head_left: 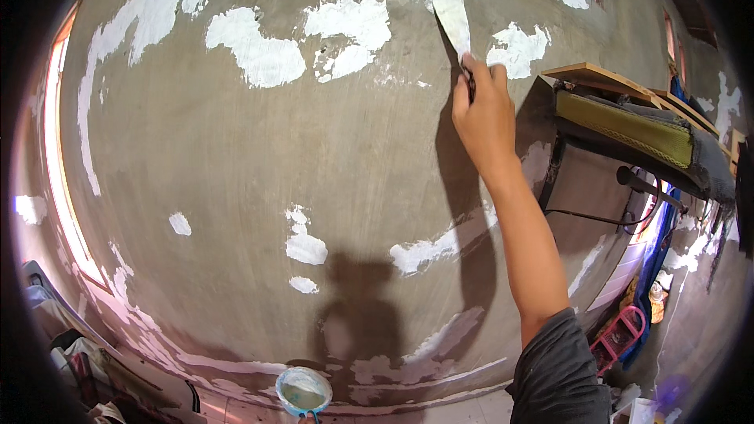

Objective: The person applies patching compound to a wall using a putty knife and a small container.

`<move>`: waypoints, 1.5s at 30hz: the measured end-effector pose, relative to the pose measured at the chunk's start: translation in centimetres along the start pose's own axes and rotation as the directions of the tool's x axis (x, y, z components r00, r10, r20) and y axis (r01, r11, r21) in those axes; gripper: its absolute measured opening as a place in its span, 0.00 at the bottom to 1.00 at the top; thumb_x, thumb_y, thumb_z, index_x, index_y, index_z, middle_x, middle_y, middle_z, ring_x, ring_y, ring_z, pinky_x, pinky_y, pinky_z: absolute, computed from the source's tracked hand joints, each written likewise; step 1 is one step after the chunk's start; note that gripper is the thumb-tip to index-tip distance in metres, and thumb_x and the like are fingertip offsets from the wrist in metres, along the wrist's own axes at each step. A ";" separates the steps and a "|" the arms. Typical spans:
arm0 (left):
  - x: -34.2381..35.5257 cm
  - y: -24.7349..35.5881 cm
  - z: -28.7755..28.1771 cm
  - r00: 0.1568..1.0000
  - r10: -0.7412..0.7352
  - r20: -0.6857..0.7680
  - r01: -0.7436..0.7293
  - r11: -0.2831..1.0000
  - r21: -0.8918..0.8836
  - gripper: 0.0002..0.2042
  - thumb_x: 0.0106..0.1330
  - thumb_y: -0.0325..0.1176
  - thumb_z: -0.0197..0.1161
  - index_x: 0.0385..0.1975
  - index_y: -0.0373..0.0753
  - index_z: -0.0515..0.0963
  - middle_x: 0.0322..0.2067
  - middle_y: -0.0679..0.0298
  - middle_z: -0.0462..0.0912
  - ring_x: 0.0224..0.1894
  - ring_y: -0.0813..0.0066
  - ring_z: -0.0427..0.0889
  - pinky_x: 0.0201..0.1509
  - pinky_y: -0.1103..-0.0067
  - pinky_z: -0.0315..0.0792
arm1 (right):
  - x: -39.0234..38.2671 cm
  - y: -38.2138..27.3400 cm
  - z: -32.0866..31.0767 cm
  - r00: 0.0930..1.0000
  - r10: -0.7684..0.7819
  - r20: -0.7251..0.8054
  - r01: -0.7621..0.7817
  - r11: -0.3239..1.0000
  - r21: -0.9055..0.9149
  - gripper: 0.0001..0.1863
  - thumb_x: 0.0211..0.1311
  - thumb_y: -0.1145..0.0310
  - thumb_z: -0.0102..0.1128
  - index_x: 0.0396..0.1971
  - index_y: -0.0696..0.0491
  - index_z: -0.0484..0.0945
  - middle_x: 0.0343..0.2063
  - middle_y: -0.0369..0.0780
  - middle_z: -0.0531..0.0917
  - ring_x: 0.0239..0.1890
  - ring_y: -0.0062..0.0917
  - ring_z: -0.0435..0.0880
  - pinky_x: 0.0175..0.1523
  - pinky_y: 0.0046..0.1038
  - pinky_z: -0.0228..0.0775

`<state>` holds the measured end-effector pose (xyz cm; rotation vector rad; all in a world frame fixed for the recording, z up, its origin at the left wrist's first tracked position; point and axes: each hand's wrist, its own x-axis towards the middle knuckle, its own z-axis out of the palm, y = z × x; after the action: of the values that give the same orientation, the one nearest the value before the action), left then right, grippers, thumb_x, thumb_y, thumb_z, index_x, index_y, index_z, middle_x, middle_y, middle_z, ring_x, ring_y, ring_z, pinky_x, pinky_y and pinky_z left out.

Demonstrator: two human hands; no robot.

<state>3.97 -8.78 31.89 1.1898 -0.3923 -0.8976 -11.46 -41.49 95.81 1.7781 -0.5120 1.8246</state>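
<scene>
My right hand is raised high on the grey-brown wall, its fingers closed round the handle of a putty knife. The blade is coated with white putty and lies against the wall, at the right end of a fresh smear. At the bottom edge is a round blue dipper with whitish putty inside. Only a sliver of my left hand shows at its handle, closed on it; the rest is out of the picture.
White putty patches dot the wall. To the right, a shelf juts out beside a dark, worn padded panel with a yellow-green face; a cable hangs below. A pink chair-like frame stands lower right. Cloth items lie lower left.
</scene>
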 end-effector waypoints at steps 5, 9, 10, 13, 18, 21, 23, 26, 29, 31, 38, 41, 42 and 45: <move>-1.2 2.4 0.6 0.998 -0.059 0.011 0.059 0.998 0.030 0.14 0.75 0.45 0.52 0.36 0.42 0.73 0.18 0.64 0.75 0.10 0.77 0.70 0.10 0.82 0.62 | -0.6 -0.3 -0.4 0.998 -0.010 -0.063 0.016 0.995 0.095 0.15 0.66 0.73 0.56 0.51 0.56 0.77 0.38 0.48 0.74 0.37 0.43 0.82 0.42 0.39 0.75; -1.1 2.9 0.9 0.996 -0.082 0.022 0.081 0.996 0.041 0.13 0.74 0.45 0.54 0.37 0.41 0.73 0.18 0.64 0.74 0.11 0.77 0.70 0.10 0.82 0.62 | 1.4 1.1 0.8 0.997 -0.038 -0.066 0.044 0.996 0.080 0.15 0.66 0.73 0.54 0.52 0.56 0.76 0.39 0.49 0.73 0.35 0.48 0.81 0.40 0.43 0.75; -1.0 2.8 0.9 0.997 -0.079 0.018 0.078 0.996 0.038 0.13 0.74 0.45 0.55 0.37 0.41 0.73 0.18 0.64 0.75 0.11 0.77 0.70 0.10 0.82 0.62 | 1.3 1.2 1.1 0.998 -0.029 -0.048 0.033 0.996 0.080 0.15 0.66 0.73 0.54 0.52 0.56 0.76 0.39 0.49 0.73 0.35 0.48 0.81 0.40 0.43 0.75; -0.6 1.7 0.7 0.998 -0.061 -0.019 0.061 0.998 0.007 0.13 0.74 0.44 0.55 0.37 0.41 0.73 0.18 0.63 0.75 0.11 0.76 0.70 0.10 0.81 0.62 | -1.0 0.2 1.0 1.000 -0.007 0.021 0.005 0.995 0.096 0.16 0.66 0.73 0.54 0.52 0.57 0.75 0.40 0.50 0.73 0.35 0.48 0.81 0.40 0.43 0.75; -0.3 1.4 0.6 0.995 -0.101 -0.001 0.101 0.995 0.016 0.11 0.74 0.42 0.54 0.37 0.40 0.74 0.18 0.62 0.75 0.10 0.75 0.71 0.09 0.80 0.63 | -1.0 -0.2 0.3 0.995 -0.055 -0.088 0.063 0.993 0.100 0.15 0.66 0.73 0.54 0.52 0.58 0.74 0.41 0.51 0.73 0.35 0.49 0.82 0.39 0.44 0.76; -0.7 2.1 0.6 0.991 -0.131 0.001 0.131 0.990 0.042 0.11 0.74 0.42 0.54 0.37 0.40 0.74 0.17 0.62 0.75 0.10 0.74 0.71 0.09 0.80 0.63 | 1.5 -0.1 0.0 0.992 -0.059 -0.110 0.066 0.996 0.062 0.15 0.66 0.72 0.54 0.51 0.58 0.74 0.40 0.51 0.73 0.35 0.50 0.82 0.38 0.44 0.76; -0.8 2.4 0.7 0.991 -0.132 -0.006 0.133 0.990 0.050 0.12 0.74 0.42 0.54 0.37 0.40 0.74 0.17 0.62 0.75 0.10 0.74 0.71 0.08 0.80 0.63 | 2.2 0.3 0.0 0.997 -0.023 -0.070 0.025 0.999 0.025 0.14 0.66 0.73 0.54 0.51 0.58 0.75 0.40 0.51 0.73 0.35 0.50 0.82 0.38 0.44 0.76; -0.8 1.8 0.0 0.995 -0.099 -0.034 0.100 0.995 0.026 0.12 0.74 0.42 0.53 0.36 0.40 0.74 0.17 0.62 0.75 0.10 0.74 0.71 0.08 0.80 0.63 | 0.6 -1.2 -0.1 1.000 0.017 -0.001 -0.017 0.999 0.041 0.14 0.66 0.73 0.54 0.50 0.58 0.75 0.40 0.51 0.73 0.35 0.50 0.82 0.38 0.44 0.76; -1.1 1.3 0.1 0.998 -0.058 -0.028 0.057 0.998 -0.014 0.13 0.74 0.43 0.53 0.35 0.40 0.73 0.17 0.63 0.75 0.10 0.75 0.71 0.08 0.80 0.62 | -0.9 -4.1 -0.3 1.000 -0.019 0.010 0.017 0.986 0.164 0.14 0.66 0.72 0.53 0.50 0.58 0.75 0.40 0.51 0.73 0.34 0.49 0.81 0.38 0.44 0.75; -1.6 2.7 0.6 0.995 -0.099 -0.019 0.099 0.995 0.005 0.13 0.75 0.44 0.52 0.35 0.40 0.73 0.17 0.63 0.75 0.10 0.75 0.71 0.08 0.81 0.62 | -0.5 -4.6 -0.1 0.998 -0.057 -0.030 0.062 0.977 0.205 0.14 0.65 0.73 0.54 0.50 0.58 0.74 0.40 0.51 0.73 0.33 0.49 0.81 0.37 0.44 0.75; -1.5 2.8 1.1 0.995 -0.097 -0.039 0.096 0.995 -0.021 0.13 0.75 0.44 0.54 0.35 0.41 0.72 0.17 0.63 0.74 0.10 0.76 0.71 0.08 0.82 0.61 | 2.8 -2.4 3.6 0.995 -0.103 -0.012 0.103 0.995 0.005 0.15 0.64 0.73 0.55 0.51 0.58 0.74 0.40 0.51 0.73 0.35 0.49 0.81 0.38 0.44 0.75; -1.6 1.2 0.3 0.994 -0.084 -0.063 0.081 0.995 -0.054 0.12 0.74 0.43 0.55 0.36 0.41 0.72 0.17 0.63 0.74 0.10 0.76 0.70 0.08 0.81 0.61 | 0.4 -4.2 3.4 0.992 -0.092 0.087 0.087 0.995 0.057 0.16 0.64 0.74 0.55 0.51 0.58 0.74 0.41 0.50 0.73 0.35 0.50 0.81 0.38 0.45 0.75; -1.7 1.1 0.0 0.994 -0.094 -0.057 0.091 0.995 -0.051 0.11 0.74 0.43 0.55 0.37 0.41 0.72 0.17 0.63 0.75 0.10 0.76 0.70 0.08 0.81 0.61 | 0.1 -4.4 3.1 0.994 -0.089 0.063 0.084 0.993 0.088 0.16 0.64 0.74 0.55 0.51 0.58 0.74 0.41 0.51 0.74 0.35 0.50 0.81 0.38 0.45 0.75; -1.0 -0.3 -0.8 0.994 -0.086 -0.065 0.082 0.995 -0.065 0.10 0.74 0.42 0.55 0.37 0.42 0.72 0.18 0.63 0.75 0.10 0.76 0.71 0.08 0.82 0.61 | 0.6 -4.5 2.5 0.997 -0.080 -0.006 0.080 0.988 0.135 0.16 0.64 0.73 0.54 0.52 0.58 0.74 0.41 0.52 0.74 0.35 0.51 0.81 0.38 0.46 0.75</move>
<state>3.74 -7.53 31.54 1.1833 -0.2593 -0.9324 -6.70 -39.42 96.12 1.8592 -0.3183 1.8417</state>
